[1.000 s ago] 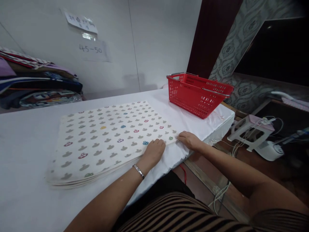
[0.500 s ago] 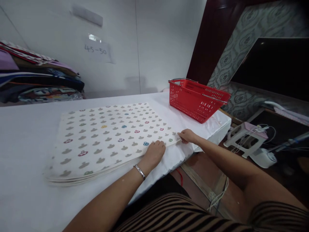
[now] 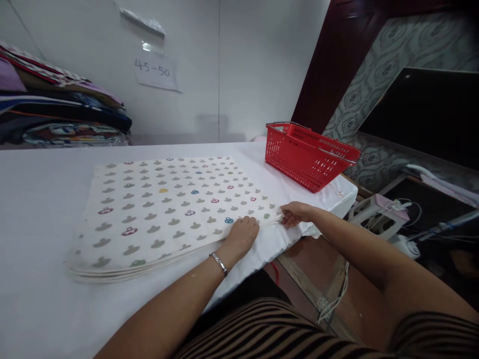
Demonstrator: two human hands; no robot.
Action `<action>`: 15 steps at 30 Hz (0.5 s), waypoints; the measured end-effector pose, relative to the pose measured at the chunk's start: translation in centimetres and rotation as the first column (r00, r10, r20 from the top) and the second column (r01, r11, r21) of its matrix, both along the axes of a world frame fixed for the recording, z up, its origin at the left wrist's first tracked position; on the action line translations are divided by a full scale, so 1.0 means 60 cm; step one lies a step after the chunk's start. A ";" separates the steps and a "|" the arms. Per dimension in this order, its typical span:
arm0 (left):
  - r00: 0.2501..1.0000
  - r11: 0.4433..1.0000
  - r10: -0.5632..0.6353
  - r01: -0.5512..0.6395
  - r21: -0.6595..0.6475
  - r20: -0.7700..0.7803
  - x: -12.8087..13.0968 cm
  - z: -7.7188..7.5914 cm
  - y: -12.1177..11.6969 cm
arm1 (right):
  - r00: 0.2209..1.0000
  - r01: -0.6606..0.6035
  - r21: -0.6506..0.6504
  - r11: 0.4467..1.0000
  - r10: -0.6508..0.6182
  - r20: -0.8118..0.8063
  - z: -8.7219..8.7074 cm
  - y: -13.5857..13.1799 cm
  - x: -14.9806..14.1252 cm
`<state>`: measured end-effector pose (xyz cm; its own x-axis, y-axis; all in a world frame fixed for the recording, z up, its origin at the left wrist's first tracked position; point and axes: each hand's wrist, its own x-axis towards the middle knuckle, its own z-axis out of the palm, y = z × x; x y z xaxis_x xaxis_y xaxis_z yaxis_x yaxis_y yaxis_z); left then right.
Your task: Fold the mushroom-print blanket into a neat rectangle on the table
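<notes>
Cloth (image 3: 172,209) lies in layers on the counter (image 3: 33,214), left of the basket (image 3: 303,158); the right hand (image 3: 297,213) pinches the cloth's near right corner, fingers closed; the left hand (image 3: 241,237) rests on its near edge, fingers curled, grip unclear

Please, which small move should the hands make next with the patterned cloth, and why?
Perhaps the right hand could gently align the layers at the near right corner of the patterned cloth: its fingers grip that corner, several layered edges show along the near side, and the left hand rests there, which may steady it.
</notes>
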<state>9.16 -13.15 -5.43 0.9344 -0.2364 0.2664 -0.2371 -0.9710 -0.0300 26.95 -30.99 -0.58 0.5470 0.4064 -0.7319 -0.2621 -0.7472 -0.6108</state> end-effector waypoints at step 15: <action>1.000 1.000 0.017 -0.017 -0.014 -0.003 0.001 0.000 0.002 | 0.965 0.052 0.143 0.988 -0.013 -0.262 -0.022 -0.021 0.003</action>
